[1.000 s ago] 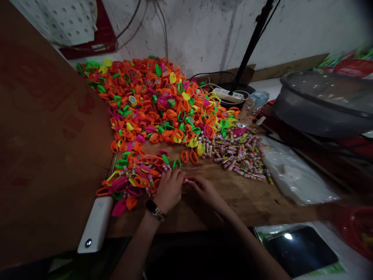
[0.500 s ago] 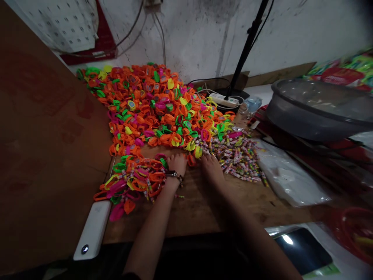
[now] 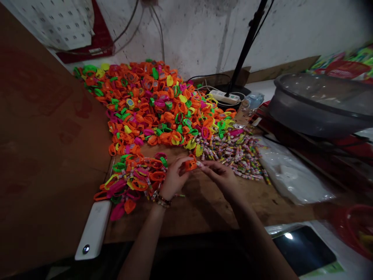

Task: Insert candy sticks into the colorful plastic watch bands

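Pinched in the left hand [image 3: 174, 179] is a bright orange, looped plastic toy watch [image 3: 190, 165]; the right hand [image 3: 224, 179] pinches a slim, pale, film-wrapped stick [image 3: 200, 164] just right of it.
Thumbs press close to fingers on both hands; whether the stick touches the watch is too small to tell. The watch looks light and springy, likely to flex if squeezed, so the band's outer edges should hold best. The stick looks light too, probably slick-skinned and perhaps brittle, better gripped mid-length than bent at a tip. Left of the watch lies a mixed-colour cluster of plastic toy watches and sticks [image 3: 140, 179]; to its right, a loose heap of printed, film-wrapped sticks [image 3: 239, 155]; beyond it, a large orange-dominated mound of plastic toy watches [image 3: 157, 105].
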Demonstrator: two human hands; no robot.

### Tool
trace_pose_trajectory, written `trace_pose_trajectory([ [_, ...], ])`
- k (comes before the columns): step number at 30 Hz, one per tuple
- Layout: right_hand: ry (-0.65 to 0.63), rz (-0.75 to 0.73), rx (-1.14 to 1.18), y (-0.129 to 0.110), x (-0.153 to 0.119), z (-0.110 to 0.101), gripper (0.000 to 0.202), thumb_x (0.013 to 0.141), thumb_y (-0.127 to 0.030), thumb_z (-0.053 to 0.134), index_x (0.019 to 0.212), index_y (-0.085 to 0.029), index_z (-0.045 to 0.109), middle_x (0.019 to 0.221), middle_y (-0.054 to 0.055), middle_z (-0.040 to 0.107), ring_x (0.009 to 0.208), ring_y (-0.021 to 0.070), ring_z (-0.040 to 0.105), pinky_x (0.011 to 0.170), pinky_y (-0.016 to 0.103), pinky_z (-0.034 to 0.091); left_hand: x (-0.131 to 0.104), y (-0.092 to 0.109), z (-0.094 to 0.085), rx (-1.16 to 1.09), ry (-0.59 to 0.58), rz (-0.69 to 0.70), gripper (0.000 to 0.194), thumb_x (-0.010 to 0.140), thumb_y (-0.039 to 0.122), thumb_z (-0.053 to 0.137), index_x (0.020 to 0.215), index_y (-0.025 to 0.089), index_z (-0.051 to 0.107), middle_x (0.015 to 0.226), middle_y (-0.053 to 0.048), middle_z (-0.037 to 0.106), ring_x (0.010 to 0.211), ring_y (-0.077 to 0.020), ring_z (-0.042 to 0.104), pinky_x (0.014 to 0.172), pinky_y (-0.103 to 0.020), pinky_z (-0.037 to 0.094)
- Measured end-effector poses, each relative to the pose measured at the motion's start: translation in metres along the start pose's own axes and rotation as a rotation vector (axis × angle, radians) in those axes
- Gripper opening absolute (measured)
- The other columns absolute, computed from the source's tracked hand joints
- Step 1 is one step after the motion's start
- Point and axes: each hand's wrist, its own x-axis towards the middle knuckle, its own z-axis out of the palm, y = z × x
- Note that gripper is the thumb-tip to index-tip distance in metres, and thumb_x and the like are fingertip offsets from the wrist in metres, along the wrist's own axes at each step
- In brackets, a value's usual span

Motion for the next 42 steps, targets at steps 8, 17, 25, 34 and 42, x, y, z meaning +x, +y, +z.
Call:
trace_pose_trajectory([
  [8,-0.124,-0.042,0.062,-0.013,-0.013,0.005,0.033,0.076,-0.046,0.065,0.096,-0.022,0.056,0.081,0.001,0.058,0.061,0.0125,0.052,0.055,0.026,0.043,-0.011,0.027,-0.009,0.394,0.004,0.074,0.034,0.079,0.011,0.061,0.11,0.023,0.056,0.109,-0.006,0.053,0.105,-0.0187,0.055,0.09,-0.033,0.048],
  [17,-0.137,0.105,0.021,-0.02,-0.024,0.026,0.036,0.079,-0.055,0.056,0.077,-0.019,0.059,0.063,-0.003,0.046,0.053,0.0092,0.038,0.046,0.022,0.031,-0.02,0.035,-0.013,0.967,0.019,0.162,0.011,0.084,0.015,0.057,0.094,0.019,0.058,0.115,-0.007,0.057,0.101,-0.0246,0.048,0.088,-0.04,0.047],
  [25,-0.163,0.206,0.128,-0.019,-0.022,0.035,0.042,0.065,-0.055,0.07,0.083,-0.017,0.063,0.066,-0.001,0.057,0.054,0.0089,0.042,0.05,0.023,0.036,-0.025,0.034,-0.014,1.041,0.054,0.21,0.009,0.085,0.015,0.055,0.089,0.018,0.063,0.101,-0.007,0.063,0.093,-0.0239,0.046,0.08,-0.036,0.049],
  [34,-0.187,0.367,0.246,-0.018,-0.022,0.042,0.05,0.059,-0.06,0.073,0.075,-0.015,0.057,0.057,-0.005,0.051,0.045,0.0043,0.031,0.045,0.021,0.02,-0.031,0.028,-0.018,1.153,0.079,0.364,0.015,0.089,0.014,0.049,0.093,0.017,0.063,0.106,-0.007,0.064,0.09,-0.0223,0.049,0.075,-0.032,0.047],
  [42,-0.238,0.373,0.208,-0.013,-0.026,0.031,0.051,0.061,-0.057,0.073,0.084,-0.016,0.052,0.058,-0.004,0.057,0.044,0.0046,0.034,0.045,0.021,0.021,-0.034,0.027,-0.034,1.15,-0.033,0.592,0.02,0.089,0.009,0.047,0.097,0.017,0.064,0.103,-0.005,0.066,0.087,-0.0168,0.054,0.078,-0.029,0.049],
])
